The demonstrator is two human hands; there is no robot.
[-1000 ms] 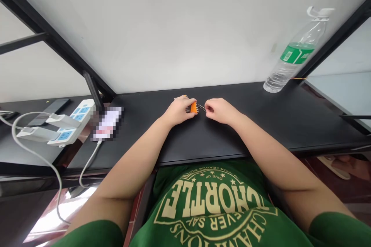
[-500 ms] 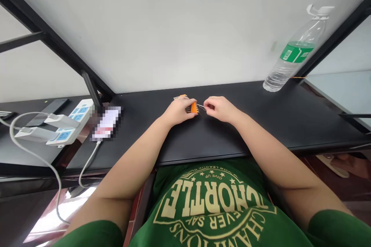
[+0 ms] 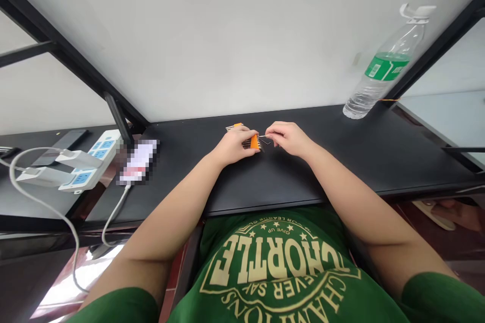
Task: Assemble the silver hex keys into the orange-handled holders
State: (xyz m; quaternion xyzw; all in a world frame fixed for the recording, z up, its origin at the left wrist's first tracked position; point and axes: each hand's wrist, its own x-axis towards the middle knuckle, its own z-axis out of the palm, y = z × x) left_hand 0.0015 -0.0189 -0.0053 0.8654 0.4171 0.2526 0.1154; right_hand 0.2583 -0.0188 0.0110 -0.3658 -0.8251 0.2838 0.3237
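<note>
An orange hex key holder (image 3: 255, 142) lies on the black tabletop, with several thin metal keys passing through it. My left hand (image 3: 235, 144) is closed around it, thumb and fingertips on its near orange end. Past the back of that hand shows another orange part (image 3: 238, 124) with metal ends sticking out to the left. Just to the right, my right hand (image 3: 287, 137) pinches a thin hex key (image 3: 263, 136) at the holder's right side. A dark bent key (image 3: 267, 142) juts out below those fingertips. The palm side of the left hand hides much of the holder.
A clear bottle with a green label (image 3: 386, 66) stands at the back right by the wall. On the left are a charging phone (image 3: 138, 161), a white power strip (image 3: 93, 161) with plugs, and a dark flat device (image 3: 62, 146). Black frame bars (image 3: 118, 116) flank the desk.
My right hand has risen slightly and its fingers have shifted on the key. The dark bent key now shows clearly below the fingertips. My left hand keeps its hold on the holder.
</note>
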